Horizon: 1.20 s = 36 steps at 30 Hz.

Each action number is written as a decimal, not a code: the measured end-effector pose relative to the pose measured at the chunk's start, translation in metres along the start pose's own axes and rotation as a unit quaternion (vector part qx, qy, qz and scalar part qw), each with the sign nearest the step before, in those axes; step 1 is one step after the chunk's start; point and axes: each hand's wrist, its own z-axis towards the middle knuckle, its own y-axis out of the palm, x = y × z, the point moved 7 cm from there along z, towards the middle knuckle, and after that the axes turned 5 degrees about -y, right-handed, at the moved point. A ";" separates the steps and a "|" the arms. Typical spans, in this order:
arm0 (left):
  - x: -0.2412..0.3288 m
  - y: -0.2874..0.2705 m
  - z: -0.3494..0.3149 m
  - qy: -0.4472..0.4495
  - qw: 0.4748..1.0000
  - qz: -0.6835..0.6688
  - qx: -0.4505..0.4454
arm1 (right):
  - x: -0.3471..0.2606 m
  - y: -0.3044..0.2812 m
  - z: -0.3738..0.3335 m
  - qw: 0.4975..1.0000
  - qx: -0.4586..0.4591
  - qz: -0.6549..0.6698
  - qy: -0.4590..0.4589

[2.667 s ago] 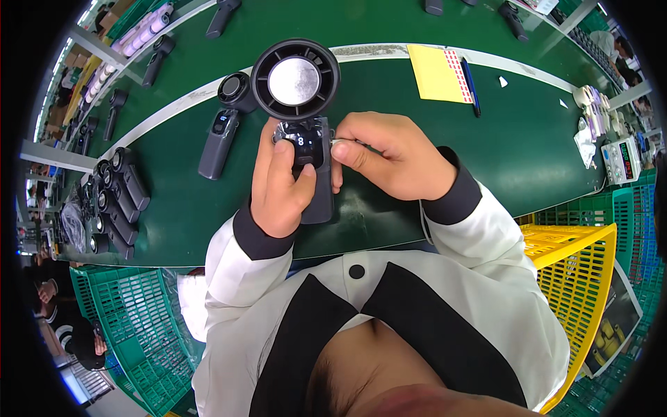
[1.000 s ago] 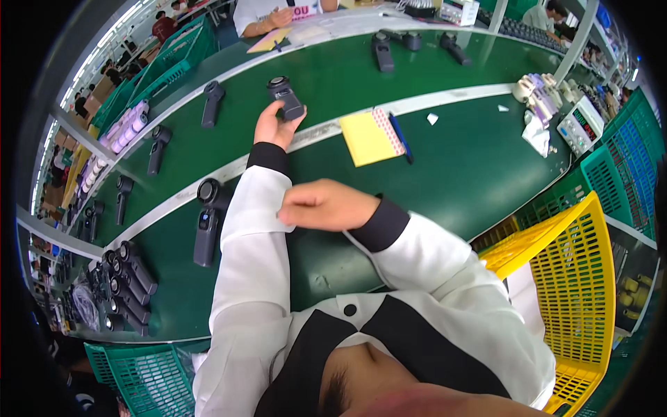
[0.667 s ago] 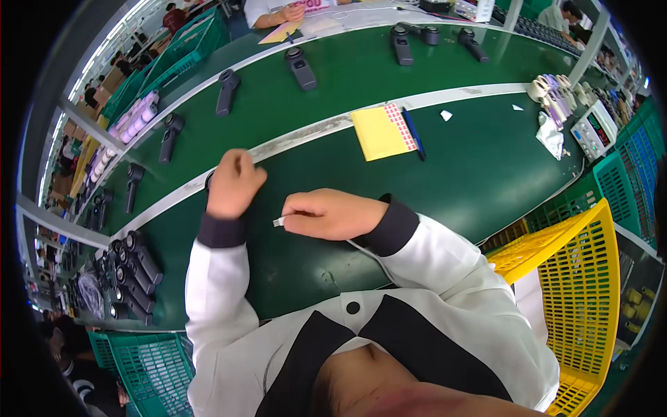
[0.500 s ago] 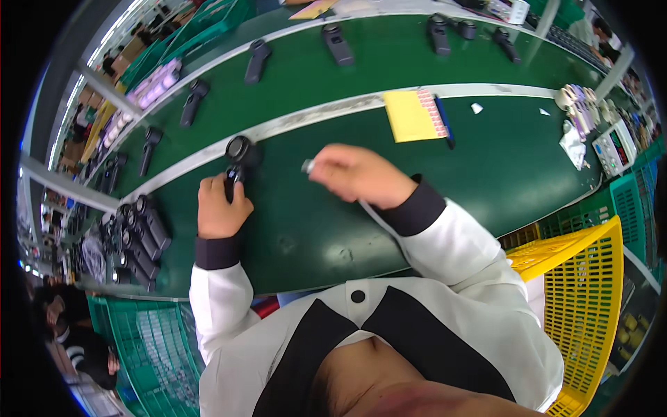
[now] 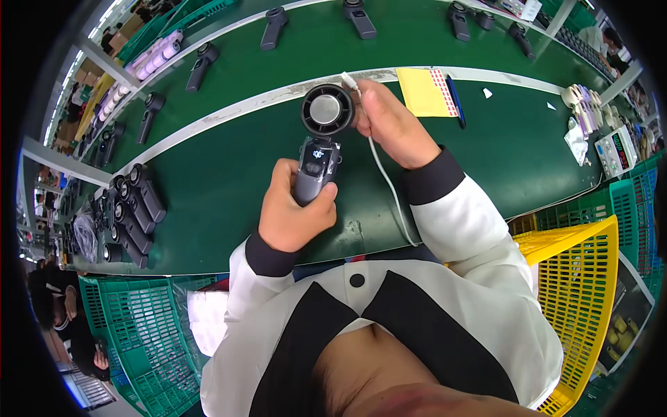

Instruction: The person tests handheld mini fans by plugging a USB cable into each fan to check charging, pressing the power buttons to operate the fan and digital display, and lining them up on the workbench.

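A dark grey handheld fan (image 5: 314,169) is gripped by its handle in my left hand (image 5: 292,217). Its round head, with a silver centre, points up and away from me, and a small display on the handle is lit. Close by the fan's head on the right, my right hand (image 5: 394,128) pinches a white cable (image 5: 381,167). The cable's plug end sticks out past the fingertips near the top of the fan head. From my hand the cable hangs down to the front edge of the green table (image 5: 486,167).
Several similar fans (image 5: 135,215) lie piled at the left; others stretch along the far green strip. Beyond my right hand lie a yellow notepad (image 5: 422,94) and a blue pen (image 5: 455,101). A metering device (image 5: 616,149) stands at the right, above a yellow basket (image 5: 580,292). Green crates (image 5: 139,326) flank me.
My left hand has lifted the fan and brought it right, toward the middle. The display now faces up, lit. My right hand has moved farther out with the cable, beside the fan head.
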 end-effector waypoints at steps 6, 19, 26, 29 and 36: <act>0.026 0.005 -0.015 0.138 0.986 0.065 0.063 | 0.000 0.002 -0.009 0.995 -0.062 -0.012 0.073; -0.019 0.032 -0.010 -0.033 0.953 -0.237 -0.187 | -0.042 0.016 -0.023 0.957 -0.080 -0.240 -0.144; 0.034 -0.042 -0.014 0.171 0.875 -0.437 -0.117 | -0.026 0.031 -0.023 0.977 -0.171 -0.119 -0.044; 0.061 -0.113 -0.045 0.278 0.848 -0.450 -0.005 | -0.018 0.030 -0.021 0.955 -0.210 -0.208 0.009; 0.108 -0.113 -0.113 0.468 0.833 -0.198 -0.216 | -0.002 0.034 -0.028 0.925 -0.237 -0.286 0.077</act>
